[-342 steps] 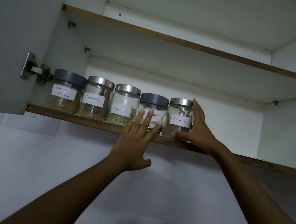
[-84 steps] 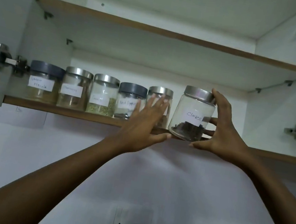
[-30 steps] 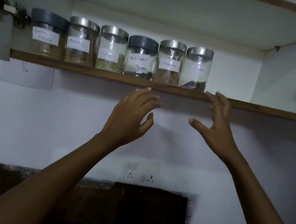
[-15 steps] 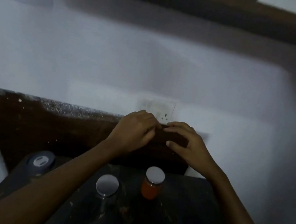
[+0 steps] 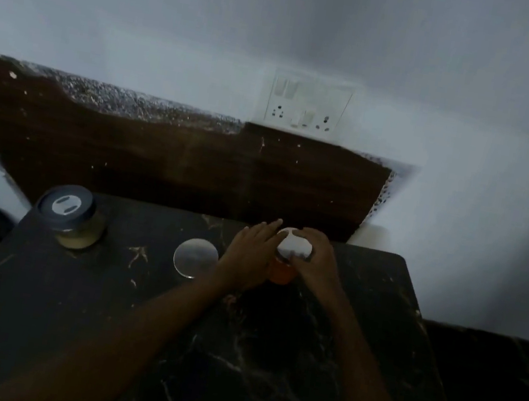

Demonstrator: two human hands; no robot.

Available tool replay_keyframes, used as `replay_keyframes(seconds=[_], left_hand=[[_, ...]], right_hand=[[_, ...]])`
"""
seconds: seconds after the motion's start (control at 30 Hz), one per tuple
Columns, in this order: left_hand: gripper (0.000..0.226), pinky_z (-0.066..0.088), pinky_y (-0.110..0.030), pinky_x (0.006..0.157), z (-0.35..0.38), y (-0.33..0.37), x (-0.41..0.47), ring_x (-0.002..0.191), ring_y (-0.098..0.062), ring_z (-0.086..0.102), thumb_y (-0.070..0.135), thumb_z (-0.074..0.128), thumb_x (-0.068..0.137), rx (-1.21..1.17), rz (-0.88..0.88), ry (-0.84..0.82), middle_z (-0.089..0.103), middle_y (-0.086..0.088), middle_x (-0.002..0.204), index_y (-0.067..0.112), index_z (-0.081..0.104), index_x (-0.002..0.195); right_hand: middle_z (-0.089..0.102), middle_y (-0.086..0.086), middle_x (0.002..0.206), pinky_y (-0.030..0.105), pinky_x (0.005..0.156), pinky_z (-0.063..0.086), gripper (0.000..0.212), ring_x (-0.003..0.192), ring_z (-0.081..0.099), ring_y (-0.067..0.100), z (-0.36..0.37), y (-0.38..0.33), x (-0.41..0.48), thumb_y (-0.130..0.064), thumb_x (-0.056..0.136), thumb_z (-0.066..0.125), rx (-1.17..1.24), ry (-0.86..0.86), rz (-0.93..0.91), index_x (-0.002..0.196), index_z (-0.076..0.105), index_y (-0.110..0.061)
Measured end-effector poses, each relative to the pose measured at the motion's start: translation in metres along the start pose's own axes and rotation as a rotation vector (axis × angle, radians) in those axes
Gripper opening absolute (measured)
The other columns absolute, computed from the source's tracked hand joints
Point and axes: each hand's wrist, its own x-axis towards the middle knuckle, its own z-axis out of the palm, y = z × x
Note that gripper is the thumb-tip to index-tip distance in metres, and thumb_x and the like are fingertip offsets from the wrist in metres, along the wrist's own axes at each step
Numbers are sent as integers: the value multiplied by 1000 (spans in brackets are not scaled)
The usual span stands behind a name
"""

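down from the shelf, the right hand (image 5: 317,266) grips the lid (image 5: 293,247) of the orange-filled jar (image 5: 280,275), the left hand (image 5: 247,256) bracing it with straight fingers for lifting.

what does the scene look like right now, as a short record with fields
surface: dark marbled counter
handled item: orange jar, upright, lid on
right hand: fingers curled over the lid
left hand: laid against the jar's left side
also on counter: clear jar with silver lid beside the left hand; grey-lidded jar far left
wall: socket panel above the counter
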Motion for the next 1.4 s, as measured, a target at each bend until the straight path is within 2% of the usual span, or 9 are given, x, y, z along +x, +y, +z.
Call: replay_keyframes(seconds=[0.13,0.27,0.43,0.6,0.77,0.9,1.07,1.23,1.4], left_hand=[[79,5,-48,115,36,-7,1,145,-26,-3,33,53,90,63,6,-99,-8,-3,158,23,3,149],[82,4,-49,115,46,-16,1,144,-26,-9,29,52,91,68,16,-135,-14,-1,157,25,-5,149],[84,11,-50,117,43,-16,1,144,-24,-11,22,54,90,-19,19,-197,-18,-1,156,23,-8,148],[107,7,-45,116,33,-8,-25,143,-20,-13,27,67,82,-151,55,-95,-28,6,151,28,-24,139],[119,15,-50,117,22,-3,-92,144,-15,-12,42,71,73,-263,150,-12,-31,11,151,40,-28,137],[126,29,-37,113,9,-2,-132,144,-9,-3,40,77,69,-430,198,-99,-36,16,148,29,-24,143],[132,21,-6,104,5,12,-162,135,15,-7,33,82,66,-536,214,-98,-32,20,149,32,-25,142],[127,28,-36,113,5,29,-194,143,-12,8,52,75,57,-648,163,-59,-17,17,152,44,-21,139],[120,40,-28,103,0,32,-216,135,-13,22,53,76,53,-715,124,18,-1,26,143,46,-8,139]], right_hand=[[22,2,152,26,102,17,75,139,21,21,30,26,4,-26,74,74,44,67,214,139,34,-23],[12,7,155,27,105,21,75,141,17,23,38,43,6,-22,79,70,85,-8,190,142,29,-24],[33,9,147,23,99,26,64,134,33,24,38,44,6,-16,82,66,173,51,194,138,38,-22],[38,10,143,38,106,30,71,129,38,25,28,39,-10,-31,76,71,212,-10,323,138,37,-21],[43,7,138,20,69,44,53,118,49,24,-9,14,-49,-25,83,64,397,-154,391,131,42,-26],[46,2,134,34,78,52,37,114,52,23,-33,-12,-83,-37,83,58,397,-337,313,118,47,-41],[51,-13,119,26,72,53,34,104,54,8,-41,-41,-117,-45,83,51,301,-507,175,117,48,-44],[50,-8,113,26,71,51,29,98,54,10,-32,-59,-144,-45,91,41,196,-508,159,119,43,-38],[38,7,137,25,71,50,42,104,49,13,-13,-70,-171,-45,92,36,264,-426,180,132,34,-34]])
